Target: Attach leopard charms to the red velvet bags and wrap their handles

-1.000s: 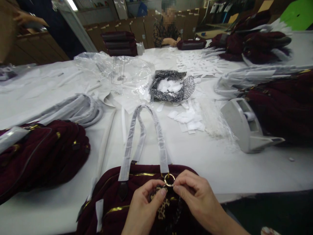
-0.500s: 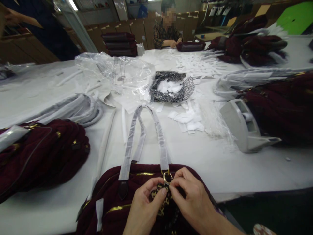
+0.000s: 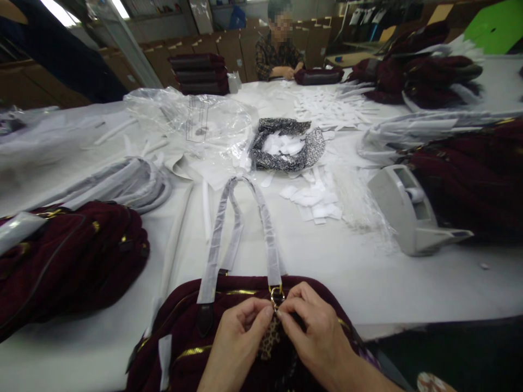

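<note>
A dark maroon handbag (image 3: 237, 337) with gold zips lies in front of me, its wrapped handles (image 3: 218, 239) standing up. At the base of the right handle hangs a gold ring (image 3: 277, 295). A leopard-print charm (image 3: 269, 340) dangles from it against the bag front. My left hand (image 3: 241, 332) pinches the top of the charm just under the ring. My right hand (image 3: 314, 326) is closed beside it, thumb and forefinger pinched at the small metal clasp; the fingertips hide most of this clasp.
More maroon bags lie left (image 3: 73, 261) and right (image 3: 474, 174). A grey tape dispenser (image 3: 408, 212) stands at right. Ahead are a tweed cap (image 3: 281, 163) holding white pieces, clear plastic bags (image 3: 196, 120) and white tags (image 3: 314, 198). A person (image 3: 278, 49) works across the table.
My left fingers have shifted up to just below the ring, close to my right fingertips. More of the leopard-print charm now shows, hanging lower. The standing person at far left has moved.
</note>
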`<state>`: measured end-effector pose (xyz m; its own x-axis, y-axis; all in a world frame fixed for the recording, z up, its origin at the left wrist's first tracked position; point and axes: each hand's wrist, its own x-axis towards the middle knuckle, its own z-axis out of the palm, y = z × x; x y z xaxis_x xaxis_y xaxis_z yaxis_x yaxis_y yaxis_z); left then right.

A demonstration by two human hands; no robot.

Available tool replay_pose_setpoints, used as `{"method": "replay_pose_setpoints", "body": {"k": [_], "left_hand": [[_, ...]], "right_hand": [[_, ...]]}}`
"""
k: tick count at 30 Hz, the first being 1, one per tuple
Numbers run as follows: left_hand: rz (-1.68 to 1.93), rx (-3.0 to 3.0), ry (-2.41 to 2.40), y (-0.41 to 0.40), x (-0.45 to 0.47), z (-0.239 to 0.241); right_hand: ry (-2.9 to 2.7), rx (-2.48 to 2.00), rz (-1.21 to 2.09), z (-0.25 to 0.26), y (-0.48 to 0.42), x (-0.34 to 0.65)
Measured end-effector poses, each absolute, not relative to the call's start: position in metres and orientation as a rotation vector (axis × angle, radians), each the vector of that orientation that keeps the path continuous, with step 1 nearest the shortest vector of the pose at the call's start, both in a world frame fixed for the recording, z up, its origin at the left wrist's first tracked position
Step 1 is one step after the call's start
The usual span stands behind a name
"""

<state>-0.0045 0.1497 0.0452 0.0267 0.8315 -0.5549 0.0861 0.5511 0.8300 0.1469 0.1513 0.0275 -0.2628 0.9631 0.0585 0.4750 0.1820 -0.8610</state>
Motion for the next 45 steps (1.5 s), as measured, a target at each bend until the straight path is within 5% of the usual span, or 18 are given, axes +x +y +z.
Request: {"method": "replay_pose_setpoints", "body": {"k": [17,25,34,42,45], "left_hand": [[0.401,0.397,1.173,0.167,-0.03,0.04],[0.643,1.487,1.55,0.15,-0.031,0.075],[0.782,1.359,1.457,0.146,-0.016,0.065],[0.714,1.277,1.536,0.149,0.003,0.036],[0.709,1.225,1.534,0.147,0.004,0.034]], "right_hand": [[-1.898,-1.12,1.033,0.01,0.152,0.149],[-1.756,-1.13,1.032,0.027,0.162,0.164],[-1.692,-0.985,1.236,0.04,0.157,0.156],[-1.287,-1.338,1.499,0.025,0.153,0.164],[-1.354,-1.43,1.366,0.025,0.159,0.168]]}}
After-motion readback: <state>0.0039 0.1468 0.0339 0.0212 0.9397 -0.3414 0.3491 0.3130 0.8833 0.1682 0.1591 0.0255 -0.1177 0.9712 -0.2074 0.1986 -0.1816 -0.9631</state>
